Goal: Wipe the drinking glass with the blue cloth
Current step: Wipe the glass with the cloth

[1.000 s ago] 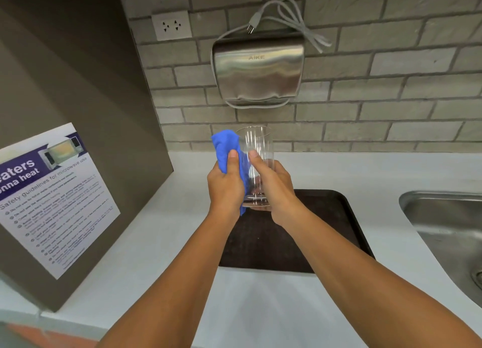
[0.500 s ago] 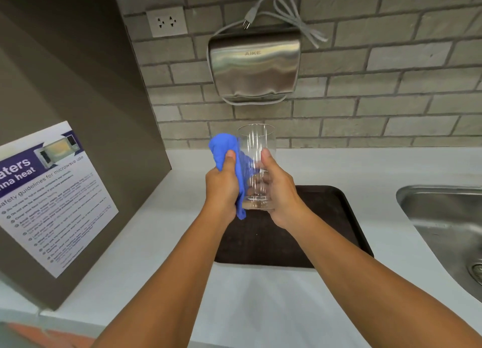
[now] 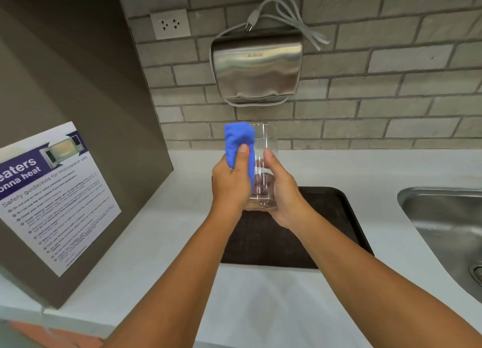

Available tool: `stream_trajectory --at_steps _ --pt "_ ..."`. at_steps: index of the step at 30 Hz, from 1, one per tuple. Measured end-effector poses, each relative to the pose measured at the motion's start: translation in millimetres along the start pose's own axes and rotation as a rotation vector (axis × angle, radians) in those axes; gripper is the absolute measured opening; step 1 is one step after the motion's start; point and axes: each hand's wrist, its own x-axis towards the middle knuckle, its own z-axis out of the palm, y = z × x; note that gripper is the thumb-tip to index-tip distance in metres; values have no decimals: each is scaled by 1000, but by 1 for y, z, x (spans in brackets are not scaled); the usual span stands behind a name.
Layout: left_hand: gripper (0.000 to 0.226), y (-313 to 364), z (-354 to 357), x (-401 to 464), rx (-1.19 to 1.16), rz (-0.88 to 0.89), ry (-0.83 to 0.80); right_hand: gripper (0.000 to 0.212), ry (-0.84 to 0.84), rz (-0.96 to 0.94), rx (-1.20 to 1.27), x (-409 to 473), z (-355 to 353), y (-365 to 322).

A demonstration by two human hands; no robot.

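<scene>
Your right hand [image 3: 283, 188] hides the far fingers gripping the clear, upright drinking glass [image 3: 263, 162], while your left hand [image 3: 230, 183] pinches the bunched blue cloth [image 3: 238, 144] against its side.

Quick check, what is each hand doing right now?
Left hand: closed on the bunched blue cloth, pressing it against the glass.
Right hand: closed around the clear drinking glass.

I noted a grey brick wall [image 3: 391, 87] with a socket [image 3: 170, 24] and a steel dryer [image 3: 257, 66], its cord [image 3: 289, 14] unplugged. Below lay a white counter [image 3: 161, 243], a dark tray [image 3: 333, 217] and a sink [image 3: 448, 222] at right.
</scene>
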Motion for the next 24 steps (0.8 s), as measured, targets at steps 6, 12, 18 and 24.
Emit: stream_trajectory --at_steps 6,12,18,24 --pt "51 2 -7 17 -215 -490 -50 52 -148 36 142 -4 -10 6" --pt "39 -4 -1 13 -278 -394 58 63 87 -36 54 -2 0 6" --pt "37 -15 2 7 -156 -187 160 48 197 -68 -203 -1 4 6" --pt "38 -25 4 3 -109 -94 144 79 167 -56 -299 -3 10 10"
